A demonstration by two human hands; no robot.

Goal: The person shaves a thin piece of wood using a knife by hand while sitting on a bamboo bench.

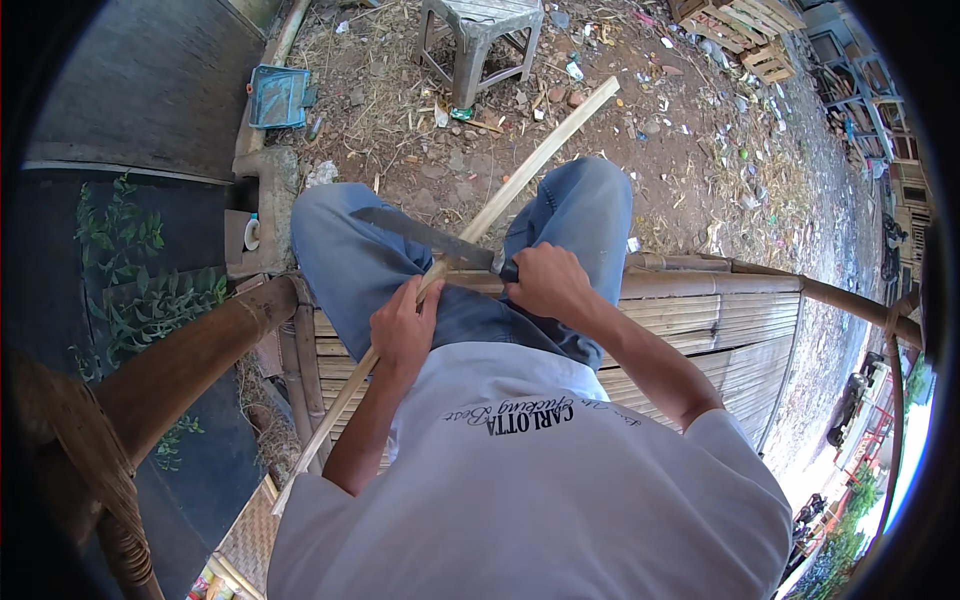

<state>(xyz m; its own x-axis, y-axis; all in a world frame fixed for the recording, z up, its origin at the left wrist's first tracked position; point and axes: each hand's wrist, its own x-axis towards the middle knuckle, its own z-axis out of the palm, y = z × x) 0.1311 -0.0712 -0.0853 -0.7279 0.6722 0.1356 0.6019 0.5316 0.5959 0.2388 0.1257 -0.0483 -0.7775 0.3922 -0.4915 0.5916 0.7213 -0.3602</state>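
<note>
My right hand (547, 282) is wrapped round the dark handle of a large knife (436, 238). Its broad, dull blade points left over my left thigh and lies across a long pale strip, apparently split bamboo (540, 158). Near the blade, my left hand (403, 322) is closed round that strip. The strip slants from beside my left arm, up between my knees, to a far end above the ground. I cannot tell whether the blade's edge is cutting into it. Both hands are above my lap.
I sit on a bamboo bench (670, 325) with round pole rails (200, 350). Ahead, a weathered stool (478, 40) and a blue plastic basket (280, 97) stand on littered dirt. Wooden crates (745, 35) are at the far right. Leafy plants (150, 310) grow on the left.
</note>
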